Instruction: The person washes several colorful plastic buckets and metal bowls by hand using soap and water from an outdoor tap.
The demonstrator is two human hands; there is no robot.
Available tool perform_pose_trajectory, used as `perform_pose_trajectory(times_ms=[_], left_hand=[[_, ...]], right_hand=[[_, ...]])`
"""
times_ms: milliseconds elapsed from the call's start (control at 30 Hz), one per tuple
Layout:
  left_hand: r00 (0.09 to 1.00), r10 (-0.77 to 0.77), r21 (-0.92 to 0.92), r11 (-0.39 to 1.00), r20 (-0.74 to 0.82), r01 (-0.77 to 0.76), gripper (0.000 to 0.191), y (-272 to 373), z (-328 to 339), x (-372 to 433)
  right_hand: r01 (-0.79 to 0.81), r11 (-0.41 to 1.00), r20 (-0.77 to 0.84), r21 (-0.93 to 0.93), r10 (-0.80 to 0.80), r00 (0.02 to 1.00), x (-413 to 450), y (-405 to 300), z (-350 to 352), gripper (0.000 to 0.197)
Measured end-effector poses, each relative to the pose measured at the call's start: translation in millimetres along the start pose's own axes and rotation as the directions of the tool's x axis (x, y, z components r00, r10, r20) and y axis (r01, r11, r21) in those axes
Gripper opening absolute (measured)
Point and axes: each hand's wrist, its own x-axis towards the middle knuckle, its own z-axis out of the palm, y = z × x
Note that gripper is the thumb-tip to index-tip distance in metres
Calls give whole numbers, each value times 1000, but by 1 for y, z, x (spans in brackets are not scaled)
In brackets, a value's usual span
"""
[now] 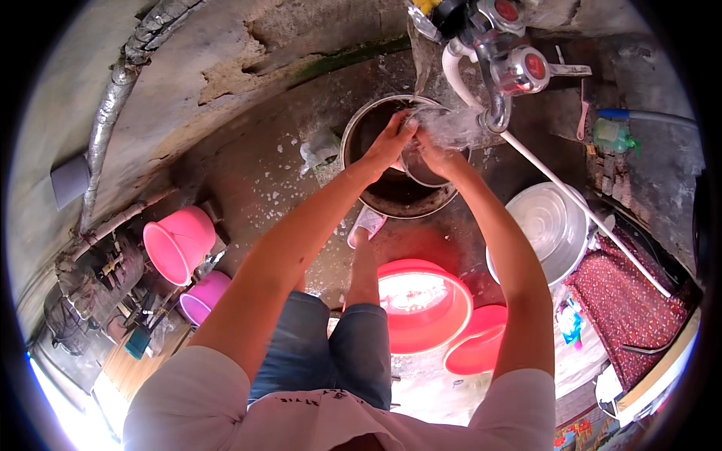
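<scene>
Water gushes from a chrome faucet spout at upper right onto my hands, over a large round metal-rimmed basin on the floor. My left hand reaches in from the left, its thumb and fingers near the middle of the basin. My right hand is at the side of a smaller round metal bowl that tilts inside the basin. The splash blurs the fingertips of both hands. Whether my left hand also grips the bowl does not show plainly. Something reddish lies beside the bowl, partly hidden.
Red plastic basins stand near my legs, a silvery basin to the right. A pink bucket and a purple bucket are at left. A white pole slants across the right. A green bottle lies at upper right.
</scene>
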Motion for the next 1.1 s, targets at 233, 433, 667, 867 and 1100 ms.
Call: perform_pose_trajectory(times_ms=[233, 433, 667, 867, 1100], left_hand=[[998, -34, -168, 985, 45, 42, 64, -7, -26, -12], [999, -19, -296, 955, 47, 32, 60, -1, -22, -25], [996, 62, -218, 973, -68, -76, 51, 0, -45, -57], [981, 160, -153, 972, -113, -176, 57, 25, -37, -96], [947, 17, -501, 852, 321, 154, 60, -11, -85, -61]], right_hand=[[-508, 844, -329, 171, 535, 778, -7, -98, -211, 20], [-152, 985, -438, -78, 103, 893, 48, -153, -232, 21], [-431, 763, -473, 483, 641, 604, 30, -206, -189, 28], [-573, 40, 157, 818, 945, 289, -41, -135, -52, 40], [-770, 132, 125, 625, 956, 266, -38, -118, -37, 29]])
